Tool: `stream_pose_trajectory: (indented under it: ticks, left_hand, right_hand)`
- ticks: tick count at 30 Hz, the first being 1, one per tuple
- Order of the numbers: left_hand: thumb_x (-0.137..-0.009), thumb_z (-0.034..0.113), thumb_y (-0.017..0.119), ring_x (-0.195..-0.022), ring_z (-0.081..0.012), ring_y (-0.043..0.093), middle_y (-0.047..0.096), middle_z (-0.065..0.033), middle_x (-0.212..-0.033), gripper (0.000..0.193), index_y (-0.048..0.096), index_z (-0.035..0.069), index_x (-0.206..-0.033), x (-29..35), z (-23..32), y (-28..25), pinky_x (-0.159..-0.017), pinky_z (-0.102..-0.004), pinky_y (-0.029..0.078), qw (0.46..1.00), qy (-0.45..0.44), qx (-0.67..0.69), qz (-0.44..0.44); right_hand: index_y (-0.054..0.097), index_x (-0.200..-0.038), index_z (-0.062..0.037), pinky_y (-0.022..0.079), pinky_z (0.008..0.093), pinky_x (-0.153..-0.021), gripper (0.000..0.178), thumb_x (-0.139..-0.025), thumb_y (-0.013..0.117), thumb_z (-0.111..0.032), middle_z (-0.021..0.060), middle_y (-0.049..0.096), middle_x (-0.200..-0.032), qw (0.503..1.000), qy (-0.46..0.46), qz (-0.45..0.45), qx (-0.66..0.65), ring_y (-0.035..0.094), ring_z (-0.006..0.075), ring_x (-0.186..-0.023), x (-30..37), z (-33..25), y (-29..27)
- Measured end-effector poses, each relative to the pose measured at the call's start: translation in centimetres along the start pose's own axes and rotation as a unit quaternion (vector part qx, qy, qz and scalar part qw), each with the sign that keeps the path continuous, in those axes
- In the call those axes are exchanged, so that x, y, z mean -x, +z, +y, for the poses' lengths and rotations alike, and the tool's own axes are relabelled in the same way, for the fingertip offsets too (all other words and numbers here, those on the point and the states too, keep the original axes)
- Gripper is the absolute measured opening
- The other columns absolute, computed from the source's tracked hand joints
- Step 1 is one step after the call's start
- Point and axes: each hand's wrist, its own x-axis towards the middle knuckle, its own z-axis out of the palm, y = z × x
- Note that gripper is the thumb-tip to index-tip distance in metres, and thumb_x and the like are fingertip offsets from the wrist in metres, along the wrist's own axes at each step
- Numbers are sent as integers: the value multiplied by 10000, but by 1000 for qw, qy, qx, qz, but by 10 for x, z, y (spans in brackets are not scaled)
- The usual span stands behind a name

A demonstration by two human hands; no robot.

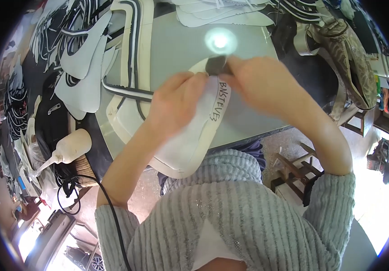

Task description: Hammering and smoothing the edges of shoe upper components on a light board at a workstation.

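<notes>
My left hand [176,101] is closed, its fingertips pinched near the upper end of a white, rounded, sole-shaped panel [185,140] with black handwriting along its right edge. A black-and-white trim strip [129,92] runs in from the left and disappears under this hand; what the fingers pinch is hidden. Opposite, my right hand [264,83] is closed with thumb and fingers on a small dark piece [216,65], which lies over the panel's upper end between both hands. Motion blurs the fingertips.
A cream frame-shaped piece with striped trim [145,40] lies on the grey-green board [176,36]. White panels [86,86] and strips are piled left, more panels [226,13] at the back. A white squeeze bottle [75,145] lies left; a patterned bag [348,58] sits right. A black cable [108,203] crosses my left arm.
</notes>
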Motion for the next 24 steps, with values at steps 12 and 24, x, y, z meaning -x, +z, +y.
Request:
stream_pose_trajectory:
  ticks: [12,24]
  left_hand:
    - [-867,4,648,-804,-286,682,692,-103,-884,229,529,24,-1061,5,20,13,-687,-352,549,976,-179,70,99]
    - [-858,9,702,-726,-184,672,672,-100,-880,371,456,26,-1135,-10,19,10,-681,-291,547,973,-208,79,55]
  right_hand:
    - [582,-870,18,527,486,-630,335,-978,540,-296,201,658,-697,998,-1,38,-55,668,395,-698,3,5,17]
    - [583,-882,29,521,501,-651,343,-979,537,-297,213,659,-725,997,27,41,-63,662,416,-730,7,8,24]
